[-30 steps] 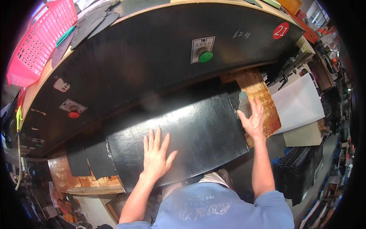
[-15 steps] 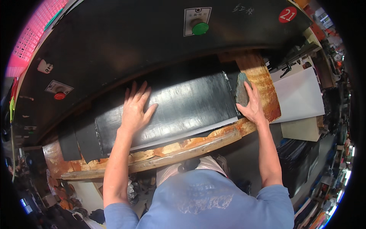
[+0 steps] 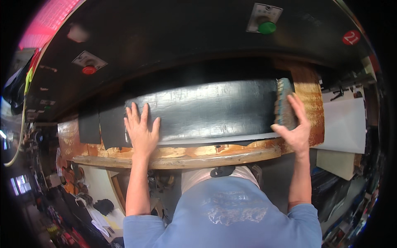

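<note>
A long glossy black sheet (image 3: 215, 109) lies across a worn orange-brown board (image 3: 312, 99), with a pale layer showing along its near edge. On the sheet's left end rests my left hand (image 3: 142, 134), palm down with its fingers spread. My right hand (image 3: 300, 131) grips a narrow grey-brown block with a teal edge (image 3: 286, 109) between thumb and fingers. That block stands along the sheet's right end, touching or nearly touching it. What kind of block it is I cannot make out.
Over the board's far side hangs a dark machine front with a green button (image 3: 266, 27) and a red button (image 3: 89, 69). A wooden rail (image 3: 215, 159) runs along the near edge. White sheets (image 3: 345, 124) lie at the right; a pink basket (image 3: 47, 22) stands far left.
My left hand has slid left to the sheet's left end. The block in my right hand has come closer to the sheet's right edge and now shows more teal. The view has shifted.
</note>
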`<state>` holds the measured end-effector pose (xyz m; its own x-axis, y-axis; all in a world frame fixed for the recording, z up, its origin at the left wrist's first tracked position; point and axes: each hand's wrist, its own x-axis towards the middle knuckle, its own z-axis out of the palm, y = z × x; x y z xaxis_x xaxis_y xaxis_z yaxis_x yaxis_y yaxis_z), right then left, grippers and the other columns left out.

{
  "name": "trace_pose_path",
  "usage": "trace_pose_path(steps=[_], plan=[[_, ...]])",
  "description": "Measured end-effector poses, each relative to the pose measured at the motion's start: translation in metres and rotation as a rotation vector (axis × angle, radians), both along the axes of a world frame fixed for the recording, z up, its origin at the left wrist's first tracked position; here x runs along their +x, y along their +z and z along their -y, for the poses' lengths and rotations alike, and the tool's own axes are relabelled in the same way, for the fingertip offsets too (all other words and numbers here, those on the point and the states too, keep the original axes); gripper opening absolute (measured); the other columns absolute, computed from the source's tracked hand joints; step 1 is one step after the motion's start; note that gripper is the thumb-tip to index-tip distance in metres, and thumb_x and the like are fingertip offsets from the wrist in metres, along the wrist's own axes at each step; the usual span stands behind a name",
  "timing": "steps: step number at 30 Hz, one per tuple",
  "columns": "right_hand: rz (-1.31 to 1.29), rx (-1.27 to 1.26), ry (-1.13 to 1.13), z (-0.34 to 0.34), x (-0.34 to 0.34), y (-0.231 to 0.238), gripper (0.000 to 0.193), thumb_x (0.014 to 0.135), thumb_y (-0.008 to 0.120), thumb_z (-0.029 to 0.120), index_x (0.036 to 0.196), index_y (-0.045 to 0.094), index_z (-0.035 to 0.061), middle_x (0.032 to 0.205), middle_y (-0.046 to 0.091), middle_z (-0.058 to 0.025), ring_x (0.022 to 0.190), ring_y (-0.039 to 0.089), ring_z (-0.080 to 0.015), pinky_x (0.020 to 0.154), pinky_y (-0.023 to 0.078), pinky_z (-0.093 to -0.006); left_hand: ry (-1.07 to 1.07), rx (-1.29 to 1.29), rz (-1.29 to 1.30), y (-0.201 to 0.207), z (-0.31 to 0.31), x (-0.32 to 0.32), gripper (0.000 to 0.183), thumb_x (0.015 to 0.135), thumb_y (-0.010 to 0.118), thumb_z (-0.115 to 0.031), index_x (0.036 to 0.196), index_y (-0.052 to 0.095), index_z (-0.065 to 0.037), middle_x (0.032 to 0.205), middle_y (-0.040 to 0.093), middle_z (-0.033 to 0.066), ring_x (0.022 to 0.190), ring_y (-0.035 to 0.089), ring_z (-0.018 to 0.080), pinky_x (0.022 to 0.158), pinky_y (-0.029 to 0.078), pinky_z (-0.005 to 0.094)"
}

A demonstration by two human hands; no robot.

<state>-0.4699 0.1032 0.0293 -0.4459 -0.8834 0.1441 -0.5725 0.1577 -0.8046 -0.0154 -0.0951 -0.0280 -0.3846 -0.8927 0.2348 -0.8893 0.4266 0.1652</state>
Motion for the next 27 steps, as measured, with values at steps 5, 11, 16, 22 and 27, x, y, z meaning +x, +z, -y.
trace_pose_path(steps=[5, 11, 16, 22, 27], plan=[[-0.334, -0.001, 0.197, 0.049, 0.067, -0.036, 0.090, 0.063, 0.099, 0.020, 0.143, 0.065, -0.0023, 0.160, 0.045, -0.0339, 0.141, 0.052, -0.0508, 0.115, 0.048, -0.0551, 0.029, -0.013, -0.075, 0.003, 0.002, -0.004, 0.062, 0.099, 0.076, -0.033, 0.156, 0.060, -0.016, 0.172, 0.038, 0.0257, 0.161, 0.031, 0.0476, 0.131, 0.021, 0.0611], [-0.390, -0.062, 0.199, 0.048, 0.061, -0.051, 0.092, 0.060, 0.099, 0.018, 0.144, 0.065, -0.0006, 0.160, 0.047, -0.0332, 0.139, 0.053, -0.0500, 0.114, 0.049, -0.0560, 0.042, -0.001, -0.113, 0.004, 0.007, -0.007, 0.061, 0.100, 0.076, -0.032, 0.155, 0.062, -0.013, 0.172, 0.038, 0.0270, 0.162, 0.030, 0.0481, 0.131, 0.022, 0.0623], [-0.375, 0.006, 0.188, 0.050, 0.046, -0.049, 0.095, 0.060, 0.096, 0.013, 0.148, 0.063, 0.0037, 0.164, 0.046, -0.0271, 0.145, 0.051, -0.0458, 0.119, 0.046, -0.0540, 0.032, 0.014, -0.123, -0.002, 0.008, -0.021, 0.068, 0.099, 0.077, -0.037, 0.159, 0.055, -0.013, 0.171, 0.035, 0.0330, 0.162, 0.027, 0.0529, 0.130, 0.016, 0.0690], [-0.394, 0.070, 0.167, 0.046, 0.032, -0.054, 0.092, 0.066, 0.091, 0.015, 0.153, 0.060, 0.0060, 0.168, 0.044, -0.0232, 0.153, 0.046, -0.0425, 0.124, 0.040, -0.0522, -0.030, 0.054, -0.195, -0.005, 0.013, -0.034, 0.069, 0.102, 0.073, -0.042, 0.156, 0.055, -0.002, 0.169, 0.032, 0.0380, 0.160, 0.020, 0.0609, 0.130, 0.013, 0.0705], [-0.392, 0.075, 0.182, 0.044, 0.027, -0.054, 0.091, 0.068, 0.090, 0.015, 0.153, 0.060, 0.0059, 0.167, 0.044, -0.0229, 0.153, 0.046, -0.0415, 0.126, 0.039, -0.0502, -0.085, 0.060, -0.269, 0.000, 0.016, -0.034, 0.065, 0.103, 0.073, -0.039, 0.151, 0.059, 0.003, 0.167, 0.035, 0.0364, 0.157, 0.021, 0.0646, 0.131, 0.018, 0.0676]])
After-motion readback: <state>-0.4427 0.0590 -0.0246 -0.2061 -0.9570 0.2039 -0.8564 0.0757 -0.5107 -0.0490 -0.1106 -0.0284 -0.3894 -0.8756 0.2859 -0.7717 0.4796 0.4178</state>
